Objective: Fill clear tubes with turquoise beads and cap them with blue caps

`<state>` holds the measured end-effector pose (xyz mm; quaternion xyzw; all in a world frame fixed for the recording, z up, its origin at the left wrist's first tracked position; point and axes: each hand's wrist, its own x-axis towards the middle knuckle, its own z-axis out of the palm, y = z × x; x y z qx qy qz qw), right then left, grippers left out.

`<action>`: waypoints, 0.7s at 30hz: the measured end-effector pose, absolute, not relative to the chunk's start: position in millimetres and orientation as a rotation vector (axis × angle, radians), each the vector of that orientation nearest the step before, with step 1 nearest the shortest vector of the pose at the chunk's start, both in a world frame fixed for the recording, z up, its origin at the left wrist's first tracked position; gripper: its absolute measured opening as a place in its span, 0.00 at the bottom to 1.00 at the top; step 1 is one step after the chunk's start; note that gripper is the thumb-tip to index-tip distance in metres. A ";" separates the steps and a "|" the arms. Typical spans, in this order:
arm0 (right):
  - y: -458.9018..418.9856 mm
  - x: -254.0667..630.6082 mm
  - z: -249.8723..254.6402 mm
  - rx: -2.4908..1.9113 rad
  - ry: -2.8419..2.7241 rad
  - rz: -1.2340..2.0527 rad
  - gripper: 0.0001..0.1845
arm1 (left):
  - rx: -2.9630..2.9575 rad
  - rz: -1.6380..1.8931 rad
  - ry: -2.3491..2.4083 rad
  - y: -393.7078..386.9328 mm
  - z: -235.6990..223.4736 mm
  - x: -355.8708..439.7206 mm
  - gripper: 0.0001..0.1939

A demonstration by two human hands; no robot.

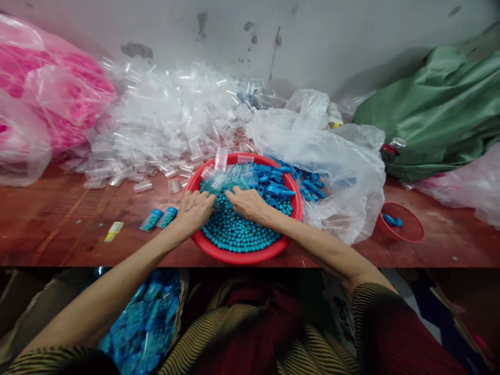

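At the near edge of the worktop, in the head camera's view, both of the person's hands reach into a wide red basin, and the turquoise beads being handled fill its near part. The left hand is curled at the basin's left side and the right hand is curled over the beads near its middle; whether either grip is closed on anything cannot be told, as the fingertips are hidden or blurred. Just beyond the fingers, loose clear tubes lie in the far left of the basin, with blue pieces heaped at its far right. As for progress, two capped tubes with beads inside lie on the worktop left of the basin and look finished, and the container below the near edge at left is filled with similar-looking blue and turquoise items, so a good many seem done. Much appears left: the beads are plentiful, a large heap of clear tubes spreads across the far left, and more blue pieces lie right of the basin beside a clear plastic bag.
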<state>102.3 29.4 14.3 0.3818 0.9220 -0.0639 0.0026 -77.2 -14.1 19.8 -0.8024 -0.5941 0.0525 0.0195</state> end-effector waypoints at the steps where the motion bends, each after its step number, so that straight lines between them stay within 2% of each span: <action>1: 29.2 109.6 15.9 1.252 2.919 -0.282 0.15 | -2.472 0.069 -1.887 -14.8 21.3 -75.5 0.11; 4: 22.1 124.2 18.2 1.439 3.002 -0.775 0.21 | -2.493 -0.442 -2.138 -19.7 24.3 -62.1 0.16; 7: 5.7 123.4 14.9 1.673 2.900 -1.304 0.19 | -2.704 -1.090 -2.549 -26.8 19.5 -39.9 0.21; 10: -11.4 119.7 8.7 1.722 2.794 -1.464 0.19 | -2.628 -1.562 -2.916 -34.9 11.4 -24.3 0.20; 12: -17.6 124.9 5.1 1.576 2.814 -1.426 0.19 | -2.623 -1.419 -2.924 -39.1 11.1 -24.2 0.17; 15: -15.8 145.6 5.1 1.437 2.899 -1.305 0.18 | -2.863 -0.526 -2.555 -40.7 20.7 -34.5 0.10; 17: -9.1 161.4 10.0 1.537 2.911 -1.251 0.17 | -2.904 -0.001 -2.276 -37.8 27.9 -38.7 0.07; 19: -1.3 173.2 17.4 1.663 2.887 -1.206 0.16 | -2.923 0.223 -2.181 -31.2 29.6 -34.6 0.06; 21: 5.0 179.6 23.9 1.709 2.877 -1.135 0.15 | -2.941 0.177 -2.297 -21.8 23.6 -21.2 0.08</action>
